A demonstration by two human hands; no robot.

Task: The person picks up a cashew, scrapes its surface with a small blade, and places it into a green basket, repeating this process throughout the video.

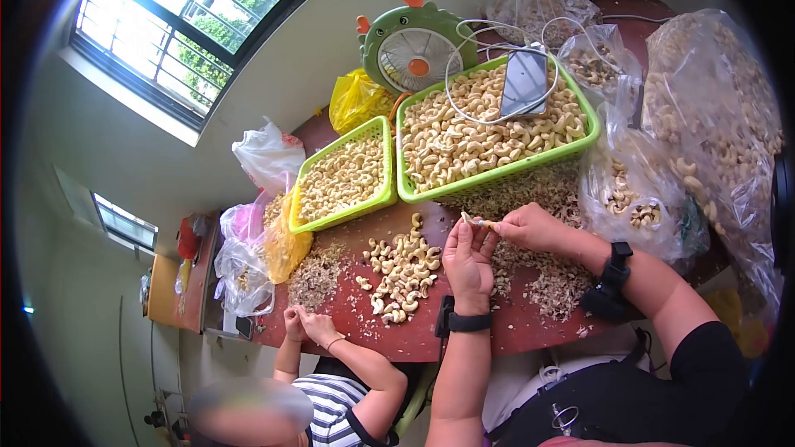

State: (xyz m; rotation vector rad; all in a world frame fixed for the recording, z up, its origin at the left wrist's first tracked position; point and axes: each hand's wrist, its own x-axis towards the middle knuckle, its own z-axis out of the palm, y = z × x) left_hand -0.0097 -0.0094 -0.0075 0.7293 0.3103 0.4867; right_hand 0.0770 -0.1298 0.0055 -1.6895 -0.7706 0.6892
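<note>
My left hand (469, 263) is raised above the red table, palm up, pinching a pale cashew (466, 217) at its fingertips. From the right, my right hand (530, 227) grips what looks like a small knife (489, 224) with a brown handle, its tip meeting the cashew. The blade is too small to make out well. Left of my hands lies a loose pile of cashews (403, 273) on the tabletop. Flaky brown skins (556, 281) are heaped under and beside my right hand.
Behind my hands stand a large green basket (497, 164) of cashews with a phone (525, 83) on top, and a smaller basket (344, 213). A green fan (414, 54) stands behind. Plastic bags (633, 199) crowd the right. Another person's hands (313, 324) work at the lower left.
</note>
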